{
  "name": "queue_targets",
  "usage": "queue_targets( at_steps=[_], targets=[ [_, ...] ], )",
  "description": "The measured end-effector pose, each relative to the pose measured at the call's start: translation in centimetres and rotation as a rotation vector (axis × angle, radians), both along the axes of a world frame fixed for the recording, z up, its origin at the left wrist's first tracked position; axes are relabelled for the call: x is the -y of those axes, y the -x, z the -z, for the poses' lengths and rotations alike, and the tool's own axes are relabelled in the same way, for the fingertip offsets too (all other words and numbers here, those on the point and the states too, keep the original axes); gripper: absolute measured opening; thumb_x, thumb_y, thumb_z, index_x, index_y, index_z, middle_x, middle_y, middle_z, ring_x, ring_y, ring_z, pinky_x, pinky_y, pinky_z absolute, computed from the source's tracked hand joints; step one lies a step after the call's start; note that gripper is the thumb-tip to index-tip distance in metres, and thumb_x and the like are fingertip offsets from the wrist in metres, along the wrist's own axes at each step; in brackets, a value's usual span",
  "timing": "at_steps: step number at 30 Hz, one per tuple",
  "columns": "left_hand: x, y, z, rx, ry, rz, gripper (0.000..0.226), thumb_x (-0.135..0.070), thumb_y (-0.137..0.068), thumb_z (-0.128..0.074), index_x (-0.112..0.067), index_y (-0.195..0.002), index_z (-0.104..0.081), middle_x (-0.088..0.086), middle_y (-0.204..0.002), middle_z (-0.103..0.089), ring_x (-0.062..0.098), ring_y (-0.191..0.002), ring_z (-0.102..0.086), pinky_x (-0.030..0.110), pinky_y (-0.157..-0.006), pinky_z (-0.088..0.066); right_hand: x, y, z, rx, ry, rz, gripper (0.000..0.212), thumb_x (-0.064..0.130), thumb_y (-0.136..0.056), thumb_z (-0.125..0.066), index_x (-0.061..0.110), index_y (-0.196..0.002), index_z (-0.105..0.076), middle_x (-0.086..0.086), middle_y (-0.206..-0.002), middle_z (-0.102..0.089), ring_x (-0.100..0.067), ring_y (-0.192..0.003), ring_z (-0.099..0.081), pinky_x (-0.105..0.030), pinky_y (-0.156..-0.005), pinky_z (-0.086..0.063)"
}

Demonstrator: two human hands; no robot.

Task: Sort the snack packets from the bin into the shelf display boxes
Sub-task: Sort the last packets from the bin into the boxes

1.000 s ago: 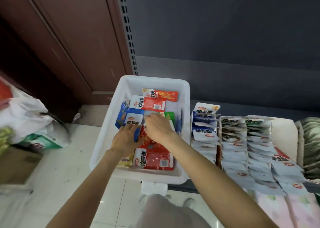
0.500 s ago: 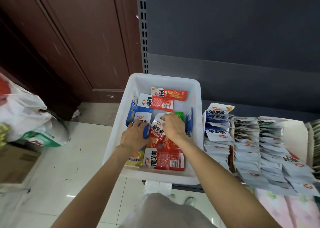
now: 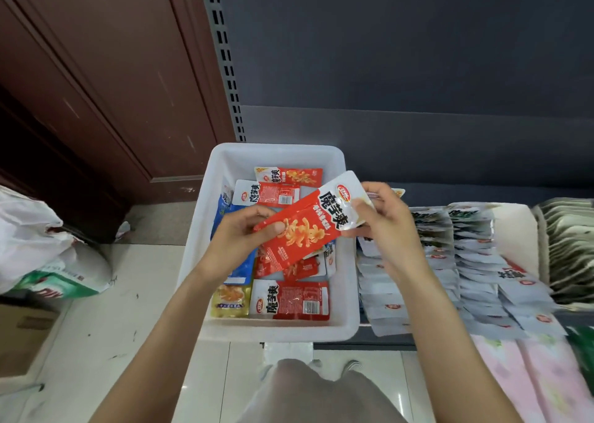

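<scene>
Two hands up over the white bin [image 3: 196,274], one red packet [image 3: 302,229] held between them, tilted, white end high and to the right. Left hand [image 3: 238,239] pinching the red lower end, thumb pressed on the printed face, fingers curled behind. Right hand [image 3: 382,220] pinching the white top end, thumb on the clear corner, fingers tucked under. Lifted clear of the pile, hanging above the middle of the bin. Below, still in the bin: an orange-red packet [image 3: 289,175] flat at the far wall, a red-and-white packet [image 3: 266,193] just in front of it, blue packets [image 3: 225,207] standing along the left wall, a yellow packet [image 3: 230,300] in the near left corner, another red-and-white packet [image 3: 291,300] lying beside it along the near wall, more red ones partly hidden under the held packet. Just right of the bin, on the shelf, rows of pale packets [image 3: 450,262] overlapped in display boxes [image 3: 517,229], green-grey ones [image 3: 569,249] in the far-right box, print too blurred to read. White plastic bag [image 3: 35,236] slumped on the tiled floor [image 3: 128,326] at the left, brown cardboard box [image 3: 22,336] beside it, dark wooden door [image 3: 112,85] behind.
</scene>
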State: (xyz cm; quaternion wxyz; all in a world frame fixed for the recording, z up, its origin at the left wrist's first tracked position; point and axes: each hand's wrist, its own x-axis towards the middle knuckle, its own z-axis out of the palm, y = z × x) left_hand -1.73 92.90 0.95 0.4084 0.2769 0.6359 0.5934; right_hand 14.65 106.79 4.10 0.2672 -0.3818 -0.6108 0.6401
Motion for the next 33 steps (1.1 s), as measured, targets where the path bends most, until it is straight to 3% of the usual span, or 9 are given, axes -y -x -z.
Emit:
queue_targets(
  at_steps=[3,7,12,15,19,21,24,26,33],
  targets=[
    [-1.2,-1.1,-1.8,-0.065,-0.019,0.046,0.011,-0.023,-0.074,-0.066,-0.017,-0.083,-0.063,-0.010,-0.090,-0.073,0.013,-0.087,-0.070,0.024,-0.062,-0.057,-0.6,-2.7,-0.7,0.007,0.041,-0.017,0.024,0.007,-0.090,-0.060,0.017,-0.112,-0.058,0.000,-0.097,-0.071,-0.010,-0.079,-0.069,-0.022,-0.057,-0.055],
    [-3.8,-4.2,-4.1,-0.373,-0.079,0.220,0.012,-0.035,-0.073,-0.067,-0.030,-0.083,-0.064,-0.017,-0.088,-0.071,0.005,-0.085,-0.068,0.021,-0.069,-0.056,-1.2,-8.0,-1.3,0.015,-0.050,0.052,0.020,0.014,-0.082,-0.067,0.019,-0.101,-0.066,0.003,-0.093,-0.074,-0.009,-0.080,-0.068,-0.020,-0.058,-0.053],
    [-8.5,-11.1,-5.2,-0.627,-0.255,0.121,0.013,-0.018,-0.087,-0.066,-0.022,-0.099,-0.066,-0.016,-0.090,-0.068,0.000,-0.087,-0.064,0.009,-0.071,-0.046,-2.5,-16.9,-1.6,-0.117,-0.129,0.506,0.013,0.014,-0.086,-0.063,0.024,-0.094,-0.066,0.007,-0.089,-0.073,-0.006,-0.080,-0.068,-0.020,-0.064,-0.056],
    [-11.3,-15.6,-4.5,-0.647,-0.293,0.191,0.015,-0.019,-0.088,-0.064,-0.019,-0.104,-0.064,-0.014,-0.093,-0.068,0.002,-0.091,-0.064,0.017,-0.075,-0.050,-4.2,-22.3,-0.5,-0.154,-0.159,0.805,0.012,0.015,-0.091,-0.060,0.026,-0.095,-0.063,0.011,-0.086,-0.071,-0.004,-0.078,-0.067,-0.018,-0.062,-0.054],
    [-15.5,-22.1,-1.4,-0.907,-0.222,0.420,0.025,-0.037,-0.085,-0.059,-0.023,-0.105,-0.065,-0.011,-0.103,-0.068,0.006,-0.098,-0.061,0.027,-0.086,-0.049,-8.1,-27.5,1.4,-0.084,-0.227,0.939,0.016,0.012,-0.092,-0.059,0.027,-0.098,-0.063,0.017,-0.083,-0.071,-0.004,-0.083,-0.067,-0.020,-0.067,-0.055],
    [-17.7,-25.3,0.3,-1.090,-0.163,0.478,0.027,-0.037,-0.084,-0.061,-0.024,-0.107,-0.065,-0.007,-0.108,-0.067,0.015,-0.103,-0.059,0.032,-0.090,-0.046,-9.8,-29.2,2.2,0.029,-0.361,0.910,0.013,0.015,-0.092,-0.061,0.019,-0.104,-0.063,0.012,-0.090,-0.068,-0.005,-0.082,-0.064,-0.022,-0.070,-0.056],
    [-20.3,-29.0,2.4,-1.372,-0.006,0.570,0.041,-0.044,-0.088,-0.055,-0.023,-0.122,-0.059,-0.003,-0.124,-0.061,0.020,-0.115,-0.050,0.034,-0.099,-0.030,-11.8,-30.3,2.7,0.298,-0.688,0.737,0.018,0.017,-0.093,-0.060,0.005,-0.106,-0.062,0.001,-0.091,-0.064,0.000,-0.076,-0.054,-0.005,-0.062,-0.041],
    [-21.2,-30.3,3.6,-1.525,0.113,0.618,0.045,-0.049,-0.088,-0.051,-0.024,-0.126,-0.056,-0.002,-0.130,-0.057,0.019,-0.121,-0.045,0.035,-0.098,-0.022,-12.9,-30.1,2.8,0.403,-0.845,0.596,0.019,0.017,-0.093,-0.059,0.005,-0.107,-0.063,0.000,-0.090,-0.066,-0.005,-0.073,-0.057,-0.009,-0.058,-0.035],
    [-20.7,-31.9,4.3,-1.555,0.238,0.577,0.026,-0.042,-0.088,-0.057,-0.034,-0.111,-0.067,0.001,-0.110,-0.063,0.018,-0.113,-0.046,0.035,-0.094,-0.022,-16.8,-27.0,5.9,0.631,-1.298,0.060,0.005,0.014,-0.082,-0.069,0.017,-0.086,-0.070,0.000,-0.073,-0.070,-0.019,-0.066,-0.066,-0.028,-0.061,-0.048]
  ],
)
